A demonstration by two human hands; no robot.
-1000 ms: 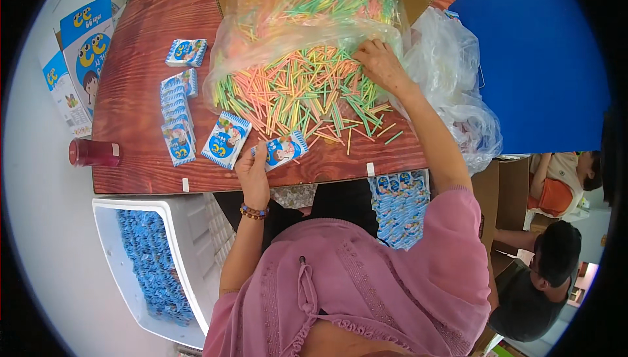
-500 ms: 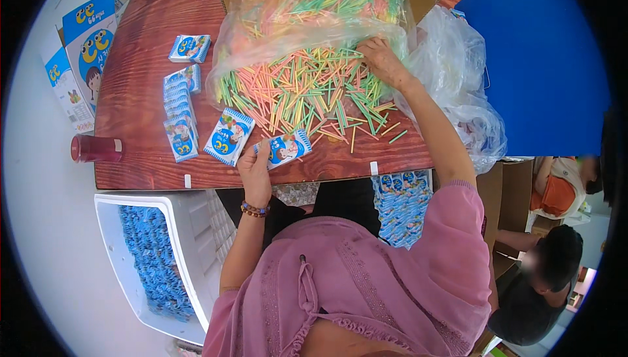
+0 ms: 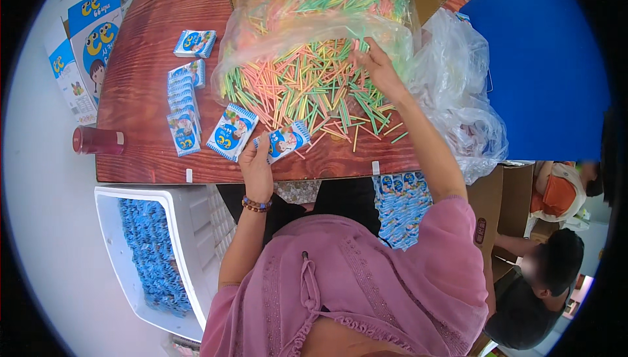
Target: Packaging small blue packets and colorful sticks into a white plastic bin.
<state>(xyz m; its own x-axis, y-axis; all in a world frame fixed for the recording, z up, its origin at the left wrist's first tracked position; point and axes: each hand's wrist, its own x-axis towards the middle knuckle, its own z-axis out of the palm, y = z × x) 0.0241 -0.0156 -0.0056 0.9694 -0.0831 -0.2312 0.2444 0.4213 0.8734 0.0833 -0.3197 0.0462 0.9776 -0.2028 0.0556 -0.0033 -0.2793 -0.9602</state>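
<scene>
My left hand [image 3: 257, 167] pinches the edge of a small blue-and-white packet [image 3: 285, 141] near the table's front edge. Over the pile my right hand [image 3: 381, 72] is closed, with several short pastel sticks [image 3: 357, 45] showing at its fingertips. Pink, yellow and green sticks [image 3: 294, 85] spill from the mouth of a large clear plastic bag [image 3: 252, 41] onto the wood. Just left of the held packet lies another packet [image 3: 233, 132]. Farther left, an overlapping row of packets [image 3: 183, 105] runs away from me, with one more packet [image 3: 195, 43] beyond it.
A red-brown wooden table [image 3: 144, 75] carries a cardboard box around the bag. Crumpled clear plastic [image 3: 458, 82] and a blue panel [image 3: 549, 62] stand right. Below left is a white foam box [image 3: 176, 239] of packets. A dark red jar [image 3: 98, 140] lies left; a person [image 3: 549, 278] is at right.
My right hand has lifted slightly from the pile, and sticks now show between its fingers. My left hand keeps its hold on the packet, which is tilted a little more.
</scene>
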